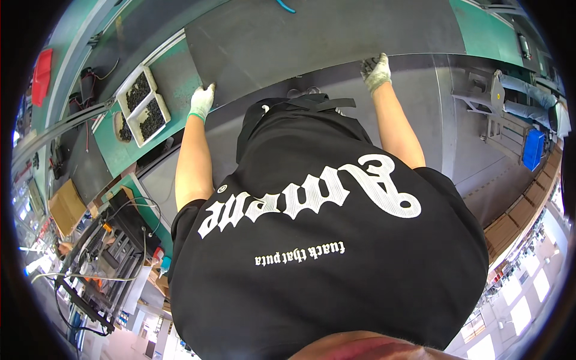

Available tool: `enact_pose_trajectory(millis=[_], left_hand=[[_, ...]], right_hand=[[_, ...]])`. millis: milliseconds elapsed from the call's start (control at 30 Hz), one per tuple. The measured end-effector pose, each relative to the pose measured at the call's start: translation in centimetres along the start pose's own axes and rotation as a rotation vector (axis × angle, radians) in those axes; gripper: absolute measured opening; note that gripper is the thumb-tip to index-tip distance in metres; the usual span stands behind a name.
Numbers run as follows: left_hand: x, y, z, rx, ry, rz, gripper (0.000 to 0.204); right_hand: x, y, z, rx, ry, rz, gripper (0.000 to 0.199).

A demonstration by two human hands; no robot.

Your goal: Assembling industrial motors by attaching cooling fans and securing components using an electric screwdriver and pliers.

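Note:
A wide dark grey panel [324, 33] lies across the green workbench in front of me. At its near left corner is my left hand [203, 101], in a white glove with a green cuff, its fingers closed on the edge. Farther right along the same near edge, my right hand [377, 71] wears a pale, smudged glove. Its fingers curl at the panel's rim, and the palm side is partly hidden. My arms are stretched out and spread apart.
Left of the panel, a white divided tray [157, 93] holds small black pieces, with a round container [122, 127] beside it. A blue curved item [285, 6] lies at the far side. A person in jeans [528, 99] is near a metal stand [504, 129] at right.

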State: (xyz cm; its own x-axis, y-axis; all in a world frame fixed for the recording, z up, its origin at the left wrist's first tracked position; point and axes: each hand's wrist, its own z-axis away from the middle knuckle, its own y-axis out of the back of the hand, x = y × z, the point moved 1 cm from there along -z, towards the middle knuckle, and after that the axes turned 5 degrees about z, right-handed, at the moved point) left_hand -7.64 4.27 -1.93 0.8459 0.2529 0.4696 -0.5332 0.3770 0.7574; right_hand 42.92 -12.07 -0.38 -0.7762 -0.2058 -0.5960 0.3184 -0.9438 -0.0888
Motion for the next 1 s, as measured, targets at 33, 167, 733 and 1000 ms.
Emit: enact_pose_trajectory(millis=[33,167,733,1000], left_hand=[[0.0,0.0,0.2,0.001,0.008,-0.002,0.061],[0.9,-0.4,0.3,0.033,0.025,-0.126,0.068],[1.9,-1.3,-0.2,-0.01,0.136,-0.126,0.083],[2.2,-1.6,0.5,0.004,0.156,-0.158,0.084]], right_hand=[[-0.2,0.4,-0.2,-0.04,-0.031,-0.021,0.038],[-1.9,0.1,0.7,-0.091,-0.047,-0.056,0.038],[-2.8,1.3,-3.0,-0.165,-0.036,0.27,0.017],[-3.2,1.1,-8.1,-0.025,0.171,0.871,0.02]])
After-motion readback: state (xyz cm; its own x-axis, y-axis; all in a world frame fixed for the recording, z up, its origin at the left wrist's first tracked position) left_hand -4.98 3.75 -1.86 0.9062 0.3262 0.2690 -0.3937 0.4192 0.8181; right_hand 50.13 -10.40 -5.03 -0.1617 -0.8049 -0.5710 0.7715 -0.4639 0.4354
